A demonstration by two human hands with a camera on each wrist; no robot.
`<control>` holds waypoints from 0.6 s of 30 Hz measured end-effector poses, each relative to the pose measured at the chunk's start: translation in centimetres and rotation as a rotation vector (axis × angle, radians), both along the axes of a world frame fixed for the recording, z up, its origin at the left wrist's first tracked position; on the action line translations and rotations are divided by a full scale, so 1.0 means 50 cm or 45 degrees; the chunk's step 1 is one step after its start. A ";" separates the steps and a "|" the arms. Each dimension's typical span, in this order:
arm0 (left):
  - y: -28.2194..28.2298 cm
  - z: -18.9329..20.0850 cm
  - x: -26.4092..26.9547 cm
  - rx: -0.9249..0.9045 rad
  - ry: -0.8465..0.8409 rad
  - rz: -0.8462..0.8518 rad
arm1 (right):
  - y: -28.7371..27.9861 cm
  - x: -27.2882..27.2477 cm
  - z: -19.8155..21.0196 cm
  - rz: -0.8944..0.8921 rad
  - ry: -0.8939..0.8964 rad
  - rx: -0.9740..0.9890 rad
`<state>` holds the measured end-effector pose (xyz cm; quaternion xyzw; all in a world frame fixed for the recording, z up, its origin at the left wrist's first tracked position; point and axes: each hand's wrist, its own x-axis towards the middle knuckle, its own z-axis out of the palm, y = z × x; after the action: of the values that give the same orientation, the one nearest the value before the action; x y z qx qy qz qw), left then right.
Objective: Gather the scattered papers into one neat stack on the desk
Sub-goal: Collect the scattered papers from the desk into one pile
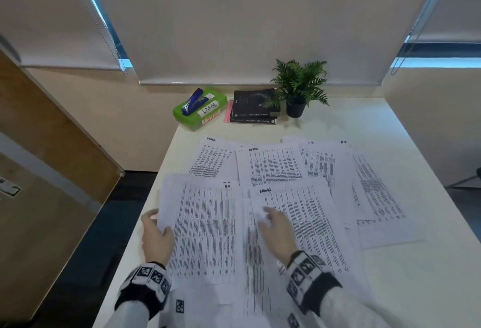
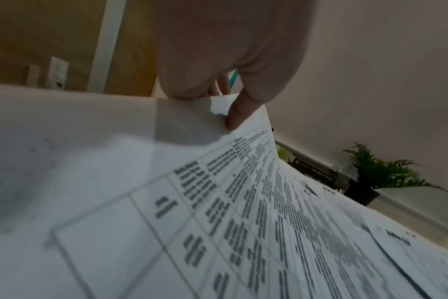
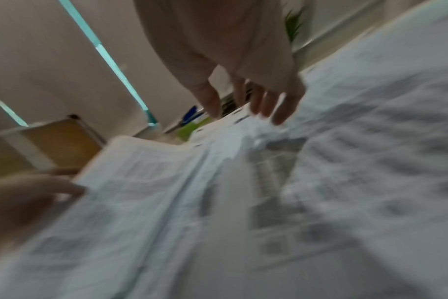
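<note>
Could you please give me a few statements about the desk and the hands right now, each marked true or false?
1. The left hand has a grip on the edge of a printed sheet. True.
2. The blue stapler lies on the green box. True.
3. The papers already form one neat stack. False: they lie spread out and overlapping across the desk.
4. The potted plant stands on the books. False: it stands on the desk beside them.
5. The right hand holds the stapler. False: its fingers reach out over the papers.
</note>
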<state>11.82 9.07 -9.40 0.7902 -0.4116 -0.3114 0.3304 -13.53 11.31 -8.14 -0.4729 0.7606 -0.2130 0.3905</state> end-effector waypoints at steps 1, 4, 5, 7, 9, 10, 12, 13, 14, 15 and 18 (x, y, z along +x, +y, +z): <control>-0.002 0.009 0.011 -0.006 0.059 -0.028 | 0.006 -0.049 -0.004 -0.128 0.224 -0.028; -0.009 0.034 0.039 0.021 0.149 -0.178 | 0.029 -0.188 -0.016 -0.434 0.465 0.302; -0.010 0.045 0.042 0.028 0.134 -0.229 | 0.037 -0.215 -0.018 -0.428 0.447 0.416; -0.014 0.066 0.039 -0.007 0.122 -0.333 | 0.045 -0.238 -0.021 -0.309 0.534 0.534; -0.016 0.091 0.034 -0.050 0.075 -0.424 | 0.039 -0.244 -0.026 -0.259 0.637 0.549; -0.018 0.106 0.030 -0.081 0.064 -0.461 | 0.033 -0.246 -0.029 -0.262 0.657 0.562; -0.024 0.121 0.038 -0.122 0.125 -0.482 | 0.024 -0.252 -0.032 -0.280 0.651 0.596; -0.027 0.122 0.046 -0.145 0.183 -0.458 | 0.020 -0.255 -0.032 -0.303 0.621 0.622; -0.027 0.122 0.053 -0.163 0.240 -0.422 | 0.018 -0.260 -0.032 -0.352 0.555 0.635; -0.027 0.120 0.060 -0.166 0.296 -0.376 | 0.018 -0.263 -0.035 -0.407 0.454 0.622; -0.011 0.101 0.057 -0.104 0.437 -0.289 | 0.023 -0.269 -0.042 -0.398 0.204 0.505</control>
<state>14.68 8.54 -4.35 0.6601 -0.4478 -0.4597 0.3903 -26.96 12.45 -10.25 -0.2793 0.8798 -0.0792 0.3763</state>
